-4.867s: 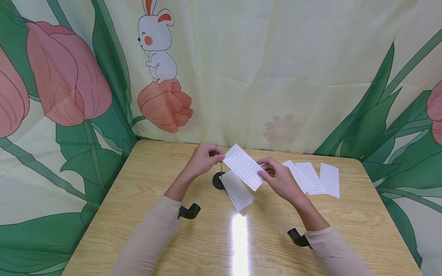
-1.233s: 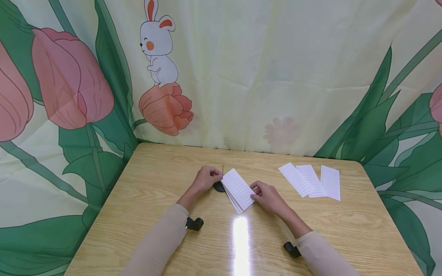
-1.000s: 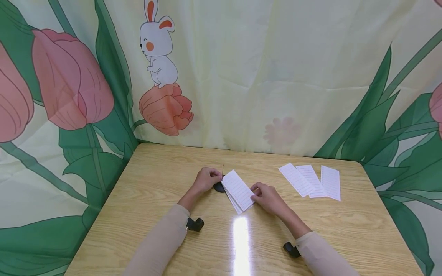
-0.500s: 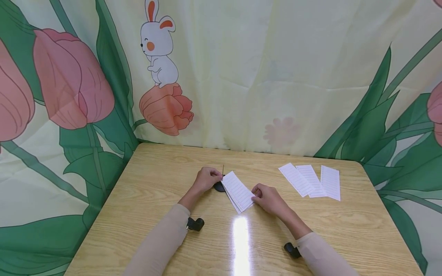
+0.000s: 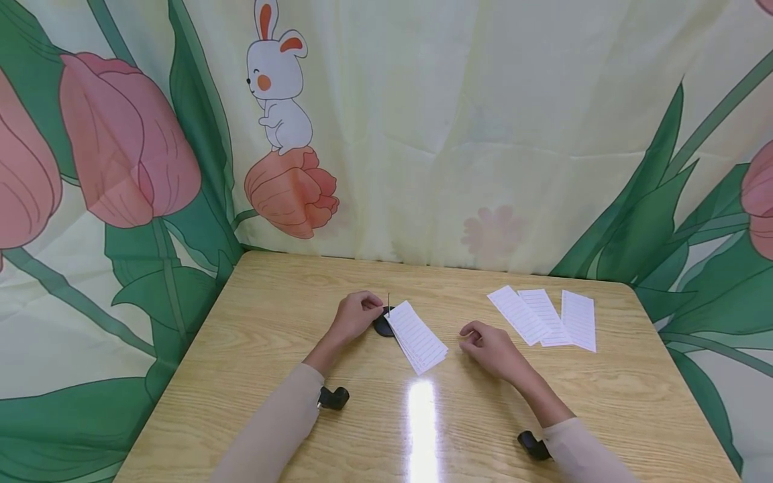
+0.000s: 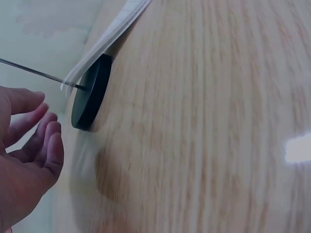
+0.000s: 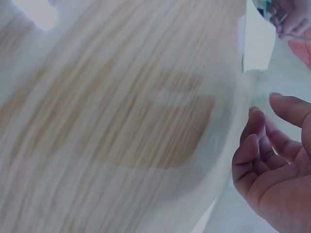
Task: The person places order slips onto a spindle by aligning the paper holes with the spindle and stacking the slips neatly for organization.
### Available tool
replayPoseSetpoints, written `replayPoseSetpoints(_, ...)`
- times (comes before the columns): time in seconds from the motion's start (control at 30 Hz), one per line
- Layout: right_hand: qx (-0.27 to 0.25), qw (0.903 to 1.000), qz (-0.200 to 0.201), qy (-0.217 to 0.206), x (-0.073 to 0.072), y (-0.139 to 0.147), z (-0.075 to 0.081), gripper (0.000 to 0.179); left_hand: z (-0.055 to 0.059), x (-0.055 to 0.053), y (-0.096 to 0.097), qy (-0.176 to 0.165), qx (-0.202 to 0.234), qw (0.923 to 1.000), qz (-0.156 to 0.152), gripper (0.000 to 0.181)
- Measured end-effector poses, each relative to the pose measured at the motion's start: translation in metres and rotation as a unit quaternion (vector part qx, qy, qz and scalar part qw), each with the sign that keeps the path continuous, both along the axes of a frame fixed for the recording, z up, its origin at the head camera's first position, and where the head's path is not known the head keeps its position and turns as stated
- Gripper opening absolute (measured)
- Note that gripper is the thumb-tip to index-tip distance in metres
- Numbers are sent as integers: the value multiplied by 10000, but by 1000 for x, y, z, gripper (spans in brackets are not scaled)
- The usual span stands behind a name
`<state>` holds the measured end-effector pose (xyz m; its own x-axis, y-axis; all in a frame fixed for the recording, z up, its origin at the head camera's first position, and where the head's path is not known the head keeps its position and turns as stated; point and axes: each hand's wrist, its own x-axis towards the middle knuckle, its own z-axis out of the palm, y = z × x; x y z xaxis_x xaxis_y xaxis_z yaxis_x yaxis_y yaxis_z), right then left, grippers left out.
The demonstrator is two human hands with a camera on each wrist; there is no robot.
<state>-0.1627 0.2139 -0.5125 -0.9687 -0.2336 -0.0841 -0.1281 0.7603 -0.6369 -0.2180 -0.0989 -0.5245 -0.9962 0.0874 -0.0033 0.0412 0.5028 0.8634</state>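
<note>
A bill spike with a round black base (image 5: 383,327) and a thin upright metal rod (image 6: 36,72) stands near the table's middle. Several lined paper slips (image 5: 417,339) are threaded on the rod by one corner, fanned slightly and slanting toward the near right. My left hand (image 5: 357,315) hovers just left of the rod, fingers loosely curled, thumb and forefinger apart with nothing between them. To the right of the slips, my right hand (image 5: 492,349) is over the table, fingers relaxed and holding nothing.
Three loose lined slips, a left one (image 5: 519,315), a middle one (image 5: 546,318) and a right one (image 5: 578,320), lie at the back right of the wooden table (image 5: 272,295). A printed curtain (image 5: 392,134) hangs behind the table's far edge.
A slip held up by both hands earlier now lies on the spike over the others. Both hands have let go; the right has drawn back to the right, the left slightly left.
</note>
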Motion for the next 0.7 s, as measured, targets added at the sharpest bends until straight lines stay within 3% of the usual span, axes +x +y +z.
replayPoseSetpoints(0.17, -2, 9999, -135, 90, 0, 19, 1, 21, 0, 5, -4, 184, -12, 9997, -155, 18)
replayPoseSetpoints(0.33, 30, 9993, -281, 224, 1, 37, 3, 22, -2, 8, -6, 159, -42, 9992, -371, 33)
replayPoseSetpoints(0.7, 61, 9970, -636, 432, 2, 77, 4, 31, -9, 10, -7, 265, -533, 9948, -828, 57)
